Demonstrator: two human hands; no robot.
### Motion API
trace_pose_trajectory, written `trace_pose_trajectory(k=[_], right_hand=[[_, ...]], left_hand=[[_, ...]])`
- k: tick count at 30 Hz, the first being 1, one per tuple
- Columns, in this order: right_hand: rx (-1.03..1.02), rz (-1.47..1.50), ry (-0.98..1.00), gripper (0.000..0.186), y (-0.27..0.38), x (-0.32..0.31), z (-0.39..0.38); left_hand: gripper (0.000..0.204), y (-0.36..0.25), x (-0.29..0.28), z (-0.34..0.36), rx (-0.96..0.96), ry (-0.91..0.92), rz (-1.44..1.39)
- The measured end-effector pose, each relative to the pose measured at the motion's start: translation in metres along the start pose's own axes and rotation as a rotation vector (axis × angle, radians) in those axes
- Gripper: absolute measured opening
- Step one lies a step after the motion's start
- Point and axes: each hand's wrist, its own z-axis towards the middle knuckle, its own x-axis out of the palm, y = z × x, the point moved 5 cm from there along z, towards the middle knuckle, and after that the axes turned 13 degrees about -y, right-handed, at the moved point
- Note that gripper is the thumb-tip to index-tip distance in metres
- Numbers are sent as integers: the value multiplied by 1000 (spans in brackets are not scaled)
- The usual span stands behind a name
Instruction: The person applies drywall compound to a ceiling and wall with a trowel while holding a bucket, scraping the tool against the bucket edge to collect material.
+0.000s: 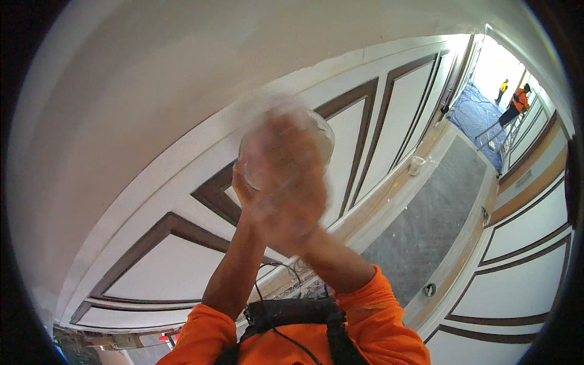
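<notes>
Round whitish container (326, 139), at twelve o'clock from view centre, seemingly gripped in left hand (242, 185) behind motion-blurred right hand (291, 159) (cannot tell if open or closed), liable to slip through hurried movement.

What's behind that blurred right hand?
The edges of a pale round object, part of the left hand, and beyond them the panelled wall. The right hand covers the object's middle and much of the left hand.

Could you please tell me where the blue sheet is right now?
In the head view, the blue sheet lies on the floor at upper right, beyond the far end of the grey strip, near the ladder.
</notes>
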Motion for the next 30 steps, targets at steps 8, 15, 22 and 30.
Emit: trace_pose_trajectory(k=[8,15,22,30], right_hand=[[-78,-380,-124,47,-94,22,48],[455,-197,-248,54,-125,-34,81],[66,-129,5,51,-64,13,47],[189,-123,-172,48,-122,-40,37]], left_hand=[[57,39,11,37,-15,-18,200],[55,71,19,63,-32,54,189],[69,56,16,50,800,117,1656],[67,74,13,67,420,-8,535]])
